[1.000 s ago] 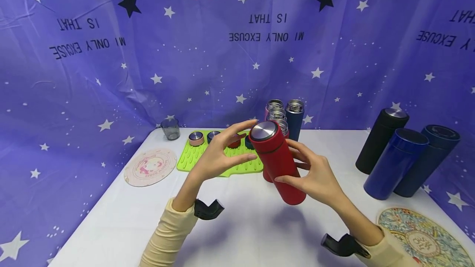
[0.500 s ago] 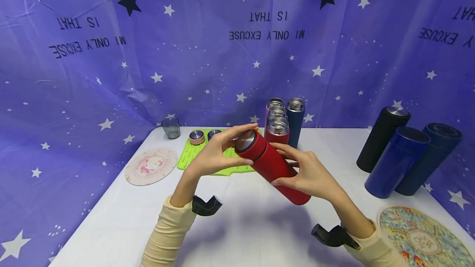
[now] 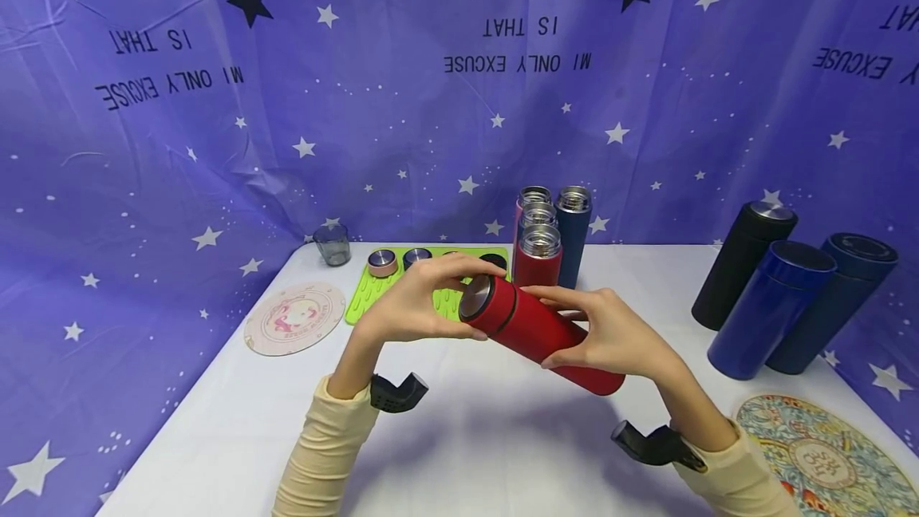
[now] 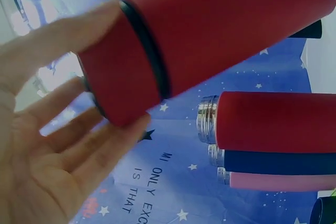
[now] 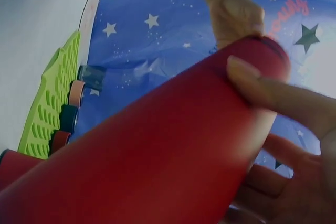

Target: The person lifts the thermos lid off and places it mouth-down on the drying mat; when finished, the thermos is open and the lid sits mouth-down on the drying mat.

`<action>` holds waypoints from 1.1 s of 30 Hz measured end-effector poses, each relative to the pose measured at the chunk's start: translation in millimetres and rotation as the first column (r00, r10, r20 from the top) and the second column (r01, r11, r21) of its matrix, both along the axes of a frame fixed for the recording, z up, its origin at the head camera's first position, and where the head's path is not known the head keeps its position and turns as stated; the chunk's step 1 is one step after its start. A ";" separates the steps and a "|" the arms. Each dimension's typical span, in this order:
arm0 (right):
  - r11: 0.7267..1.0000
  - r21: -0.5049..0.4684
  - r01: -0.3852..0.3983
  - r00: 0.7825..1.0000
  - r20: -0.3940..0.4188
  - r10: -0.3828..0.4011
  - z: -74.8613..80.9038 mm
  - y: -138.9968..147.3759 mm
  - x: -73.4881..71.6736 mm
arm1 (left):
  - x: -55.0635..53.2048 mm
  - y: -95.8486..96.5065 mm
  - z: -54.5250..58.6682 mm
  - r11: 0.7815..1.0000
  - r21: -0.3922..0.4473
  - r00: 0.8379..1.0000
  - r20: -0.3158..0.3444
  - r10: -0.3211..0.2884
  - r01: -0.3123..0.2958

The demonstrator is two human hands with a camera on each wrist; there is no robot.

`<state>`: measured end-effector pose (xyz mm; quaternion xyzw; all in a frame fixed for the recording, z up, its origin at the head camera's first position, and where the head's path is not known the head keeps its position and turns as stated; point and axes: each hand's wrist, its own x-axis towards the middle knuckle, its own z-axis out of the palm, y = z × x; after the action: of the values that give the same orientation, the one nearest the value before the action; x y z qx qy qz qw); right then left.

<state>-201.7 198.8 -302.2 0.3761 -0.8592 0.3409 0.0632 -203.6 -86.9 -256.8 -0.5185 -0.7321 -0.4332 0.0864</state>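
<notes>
A red thermos bottle [image 3: 538,329] with a silver-topped lid is held tilted above the white table, its lid end up and to the left. My right hand [image 3: 610,333] grips the body, thumb on the near side. At the lid [image 4: 118,69], my left hand [image 3: 409,301] holds on with thumb and fingers on opposite sides; a dark ring marks the seam below it. Behind stand several lidless bottles with bare steel necks: a red one [image 3: 538,268], a navy one [image 3: 573,238] and a pink one [image 4: 278,181], the last partly hidden.
A green mat [image 3: 359,305] carries several loose lids, including a pink one [image 3: 383,263]. Left are a glass cup [image 3: 333,246] and a pink round mat [image 3: 294,320]. Right stand black [image 3: 743,266], blue [image 3: 771,309] and navy [image 3: 836,301] lidded bottles behind a patterned round mat [image 3: 826,453].
The red thermos bottle has tipped from steep to a strong slant, lid toward the left. My left hand, apart from it a second ago, now has hold of the lid.
</notes>
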 end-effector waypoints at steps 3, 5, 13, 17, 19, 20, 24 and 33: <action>1.000 -0.018 -0.026 1.000 0.002 0.026 -1.0 1.7 -2.3 | -1.5 -0.2 -1.5 0.999 0.043 0.998 -0.066 -0.011 0.014; 0.998 -0.043 -0.042 0.999 0.011 0.042 -1.6 1.7 -4.2 | -3.4 -1.1 -3.3 0.997 0.072 0.995 -0.094 -0.017 0.024; 0.986 -0.101 -0.133 0.987 0.071 0.141 -4.0 -1.7 -10.3 | -22.2 -1.5 -23.6 0.999 0.047 0.992 -0.127 -0.015 0.021; 0.984 -0.112 -0.135 0.986 0.081 0.144 -4.1 -1.6 -10.8 | -24.3 -0.8 -25.0 0.999 0.032 0.992 -0.120 -0.027 0.031; 0.985 -0.117 -0.126 0.988 0.079 0.136 -3.7 -1.7 -10.2 | -24.6 -0.7 -24.7 0.999 0.030 0.993 -0.118 -0.031 0.034; 0.986 -0.115 -0.120 0.989 0.074 0.129 -3.5 -1.7 -9.7 | -24.7 -0.8 -24.7 0.999 0.027 0.992 -0.122 -0.030 0.034; 0.993 -0.090 -0.080 0.996 0.021 0.082 -1.8 -2.5 -4.8 | -25.5 -1.0 -24.2 0.999 0.027 0.990 -0.135 -0.043 0.047; 0.997 -0.061 -0.050 0.996 -0.082 0.045 1.3 -3.4 6.3 | -23.4 0.4 -24.6 0.997 0.054 0.988 -0.149 -0.038 0.047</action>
<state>-195.4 195.3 -300.8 0.4079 -0.8356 0.3537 0.1013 -227.0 -86.5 -281.4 -0.5620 -0.6998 -0.4162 0.1457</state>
